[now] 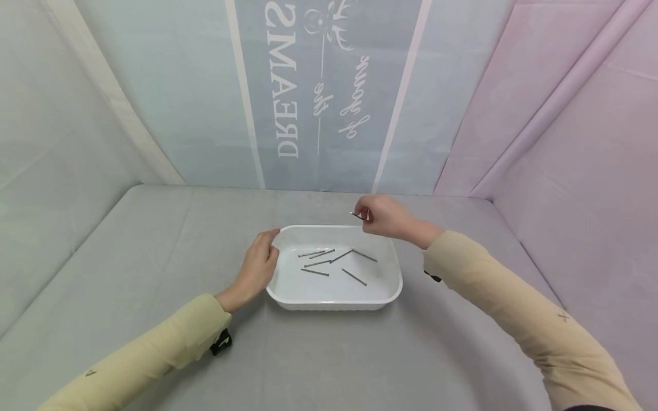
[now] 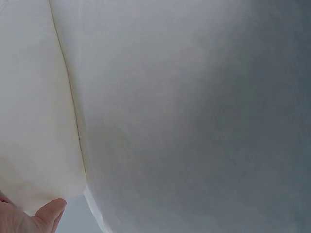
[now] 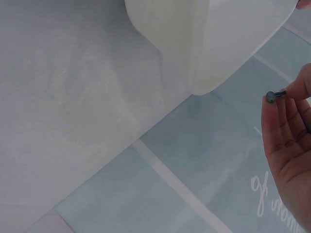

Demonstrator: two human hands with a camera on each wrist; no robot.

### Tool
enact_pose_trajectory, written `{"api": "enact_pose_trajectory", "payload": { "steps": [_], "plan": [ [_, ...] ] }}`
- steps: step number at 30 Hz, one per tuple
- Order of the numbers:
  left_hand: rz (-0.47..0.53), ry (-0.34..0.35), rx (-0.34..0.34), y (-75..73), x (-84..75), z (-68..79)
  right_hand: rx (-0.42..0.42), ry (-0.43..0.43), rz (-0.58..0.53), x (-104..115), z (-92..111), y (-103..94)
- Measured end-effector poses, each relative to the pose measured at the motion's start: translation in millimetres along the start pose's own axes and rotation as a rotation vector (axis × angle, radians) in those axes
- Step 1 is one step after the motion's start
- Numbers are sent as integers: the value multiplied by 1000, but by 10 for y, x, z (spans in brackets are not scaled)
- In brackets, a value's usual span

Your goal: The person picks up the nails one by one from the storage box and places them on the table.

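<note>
Close by, our left hand [image 1: 255, 266] grips the rim of a white tray [image 1: 334, 302], and loose nails [image 1: 354, 277] lie inside, right of those fingers. Farther off, our right hand [image 1: 386, 216] pinches one nail [image 3: 274, 96] between thumb and fingers, its head jutting past the fingertips; beyond them hangs a printed backdrop [image 1: 336, 171].
</note>
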State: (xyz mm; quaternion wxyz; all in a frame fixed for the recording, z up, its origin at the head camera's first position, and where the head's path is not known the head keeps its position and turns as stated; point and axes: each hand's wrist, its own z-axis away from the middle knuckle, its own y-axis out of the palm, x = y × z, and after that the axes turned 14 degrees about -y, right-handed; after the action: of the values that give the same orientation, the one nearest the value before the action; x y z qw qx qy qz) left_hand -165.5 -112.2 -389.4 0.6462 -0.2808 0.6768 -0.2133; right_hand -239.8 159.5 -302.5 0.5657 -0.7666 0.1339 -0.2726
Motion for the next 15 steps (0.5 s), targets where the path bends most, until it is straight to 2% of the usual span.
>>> {"api": "enact_pose_trajectory", "payload": {
  "steps": [15],
  "plan": [
    [0,-9,1,-3,-10,6,-31,66,-3,-159,228,-17]
  ]
}}
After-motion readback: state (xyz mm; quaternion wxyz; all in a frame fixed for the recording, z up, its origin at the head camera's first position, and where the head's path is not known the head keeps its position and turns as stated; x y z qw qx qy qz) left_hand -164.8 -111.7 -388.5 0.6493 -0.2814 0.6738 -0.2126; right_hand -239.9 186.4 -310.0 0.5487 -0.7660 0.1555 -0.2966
